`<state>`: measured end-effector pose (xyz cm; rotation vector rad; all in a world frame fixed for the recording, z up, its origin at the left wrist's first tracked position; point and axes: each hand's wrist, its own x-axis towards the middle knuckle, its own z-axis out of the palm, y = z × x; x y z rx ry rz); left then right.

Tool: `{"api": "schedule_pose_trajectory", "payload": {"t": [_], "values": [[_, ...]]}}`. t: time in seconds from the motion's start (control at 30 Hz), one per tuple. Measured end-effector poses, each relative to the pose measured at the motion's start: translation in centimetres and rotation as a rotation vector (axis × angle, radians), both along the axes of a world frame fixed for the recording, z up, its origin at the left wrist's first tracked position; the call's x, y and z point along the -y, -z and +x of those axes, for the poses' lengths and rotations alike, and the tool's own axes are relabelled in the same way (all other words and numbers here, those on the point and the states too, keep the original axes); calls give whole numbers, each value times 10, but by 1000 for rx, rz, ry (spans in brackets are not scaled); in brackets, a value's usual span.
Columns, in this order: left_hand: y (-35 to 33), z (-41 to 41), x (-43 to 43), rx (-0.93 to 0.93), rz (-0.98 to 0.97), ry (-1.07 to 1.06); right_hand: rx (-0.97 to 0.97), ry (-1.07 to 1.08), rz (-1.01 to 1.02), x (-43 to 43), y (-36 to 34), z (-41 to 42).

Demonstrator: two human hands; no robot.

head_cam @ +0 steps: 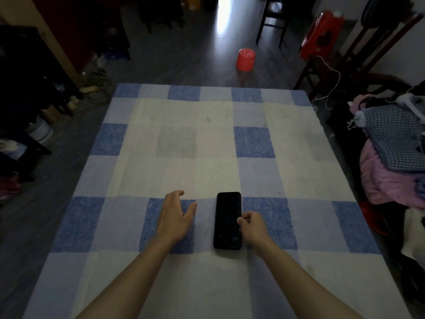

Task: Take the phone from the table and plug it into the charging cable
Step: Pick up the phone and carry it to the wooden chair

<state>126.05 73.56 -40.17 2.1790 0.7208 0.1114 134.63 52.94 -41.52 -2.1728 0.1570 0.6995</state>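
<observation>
A black phone (227, 219) lies flat, screen up, on the table's blue and white checked cloth (207, 139), near the front. My right hand (253, 226) is at the phone's right edge with fingers curled, thumb and fingertips touching that edge. My left hand (176, 215) hovers left of the phone with fingers spread, holding nothing and apart from the phone. A thin white cable (331, 81) hangs from a chair at the back right, past the table's far right corner; its plug end is too small to make out.
A red stool (245, 59) stands on the dark floor beyond the table. Wooden chairs (358, 49) with a red bag stand at the back right. Piled clothes (391, 148) lie along the right edge. Dark furniture and clutter fill the left side.
</observation>
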Motion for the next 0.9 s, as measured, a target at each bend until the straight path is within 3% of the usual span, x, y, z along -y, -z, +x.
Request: {"api": "schedule_pose_trajectory", "payload": {"t": [0.3,0.5,0.9], "values": [[-39,31,-9,65,127,175,200,113,123,13,-69,0],[-86,56,2,204,248,314,343,154,187,34,-125,-9],[-192,16,51,388,556,233,481,179,433,90,-199,-45]]}}
